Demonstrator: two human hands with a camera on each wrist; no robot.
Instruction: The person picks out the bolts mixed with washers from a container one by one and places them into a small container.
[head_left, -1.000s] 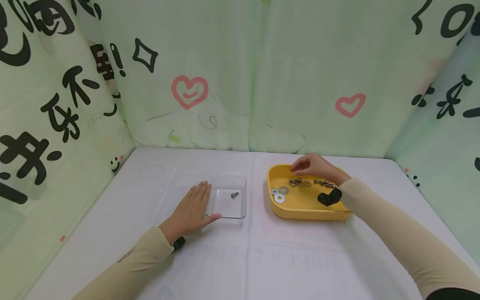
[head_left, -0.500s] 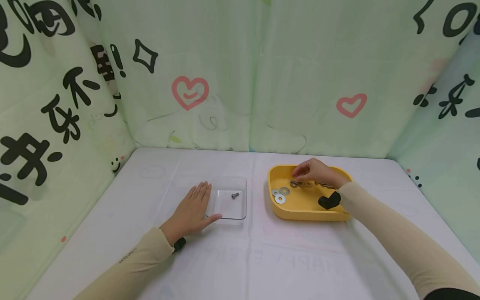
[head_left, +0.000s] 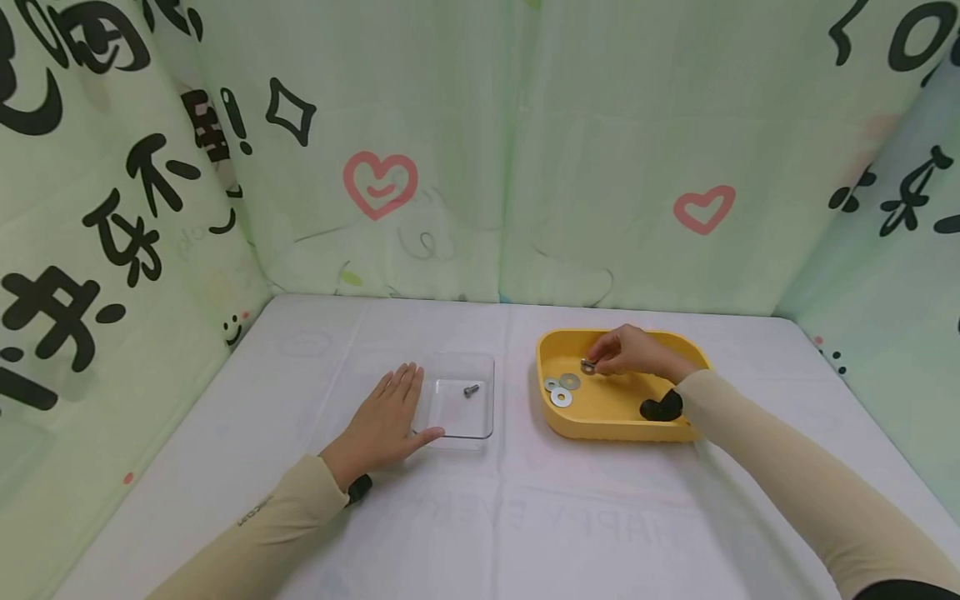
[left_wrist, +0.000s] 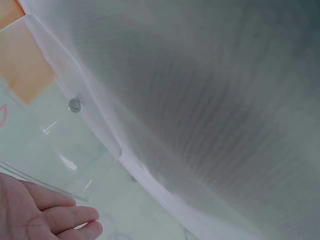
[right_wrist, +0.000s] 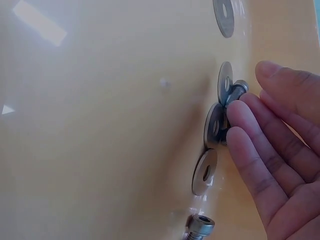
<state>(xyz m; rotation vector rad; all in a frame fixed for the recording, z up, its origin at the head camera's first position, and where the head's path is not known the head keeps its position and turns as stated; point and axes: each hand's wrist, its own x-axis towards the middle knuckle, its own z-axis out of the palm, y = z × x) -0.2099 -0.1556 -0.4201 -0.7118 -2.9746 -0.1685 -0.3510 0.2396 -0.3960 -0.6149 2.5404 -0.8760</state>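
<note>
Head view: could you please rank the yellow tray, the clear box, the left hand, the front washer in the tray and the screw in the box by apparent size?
1. Yellow tray
2. Clear box and left hand, too alike to rank
3. Front washer
4. Screw in the box, smallest

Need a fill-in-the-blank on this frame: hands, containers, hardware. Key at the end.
1. The left hand lies beside the clear box, which contains exactly ____ screw.
2. The right hand is over the ____ tray.
3. From the wearer's viewpoint, the tray sits to the ____ of the clear box.
4. The flat washers in the tray each have a central ____.

Missing words: one; yellow; right; hole.
</note>
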